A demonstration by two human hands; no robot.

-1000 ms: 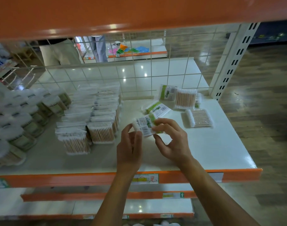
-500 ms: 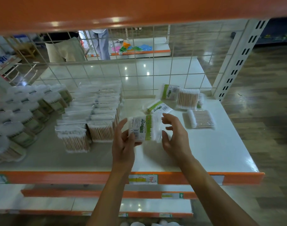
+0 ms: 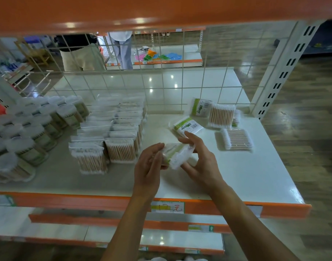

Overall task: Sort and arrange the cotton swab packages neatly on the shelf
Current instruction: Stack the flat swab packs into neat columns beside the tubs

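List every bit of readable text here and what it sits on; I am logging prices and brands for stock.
"元", handwritten in red, on the price tag on the orange shelf edge; the marks before it are too faint to read.
On the held package: print too blurred to read.
On the lying package: green label and barcode, too blurred.
On the package by the grid: too small.
On the lower shelf tag: unreadable.

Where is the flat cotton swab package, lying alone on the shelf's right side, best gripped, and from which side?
Probably from above, pinching the flat cotton swab package across its near and far sides: it lies flat, sticks running left to right, bare shelf around.
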